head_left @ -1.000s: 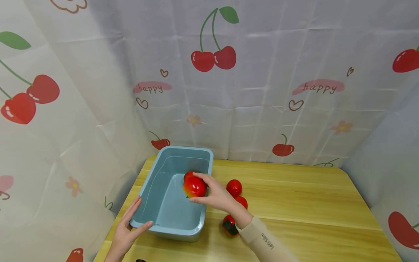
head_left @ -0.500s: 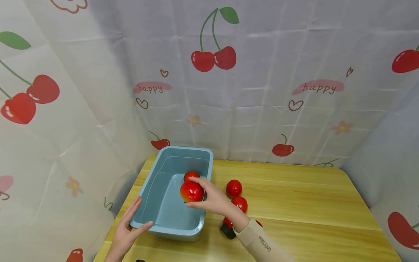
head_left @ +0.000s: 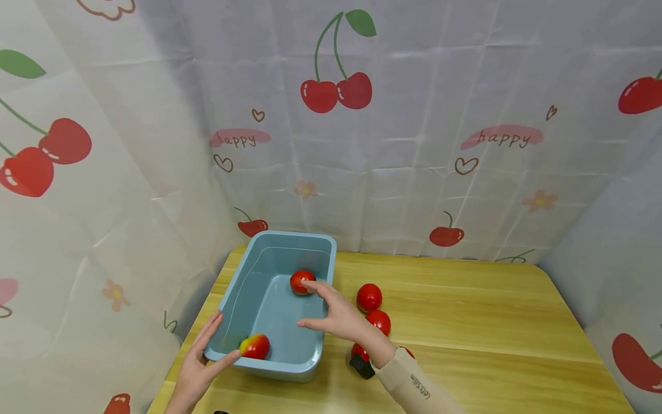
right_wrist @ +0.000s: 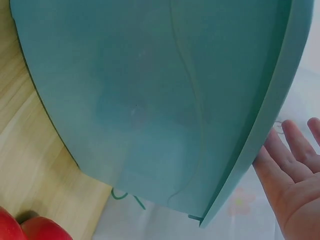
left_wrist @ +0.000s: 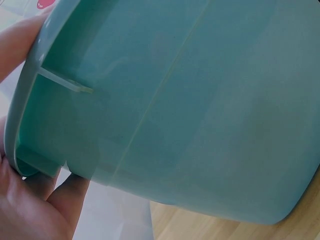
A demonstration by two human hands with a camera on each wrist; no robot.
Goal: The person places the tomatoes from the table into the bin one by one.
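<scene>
A light-blue plastic basin (head_left: pixel 281 366) stands at the left of the table. My left hand (head_left: pixel 199 362) holds its near left corner, the thumb over the front rim and the fingers along the left side; in the left wrist view some fingers (left_wrist: pixel 70 200) reach under the rim. Above the right rim, my right hand (head_left: pixel 338 313) is spread with nothing in it. A red-and-yellow fruit (head_left: pixel 256 346) lies inside near the front wall, close to my left thumb. Farther back in the basin sits a shiny red fruit (head_left: pixel 301 282), partly behind my right fingertips.
Right of the basin, a red ball-like fruit (head_left: pixel 369 298) and another red fruit (head_left: pixel 379 322) stand on the wooden table (head_left: pixel 491 316). Nearer me lies a red thing with a black part (head_left: pixel 362 365), partly hidden by my right wrist. A cherry-print curtain (head_left: pixel 393 172) walls the back.
My right hand has let go of the red-and-yellow fruit and spread its fingers. The fruit has moved to the near left end of the basin. My left hand has stayed put.
</scene>
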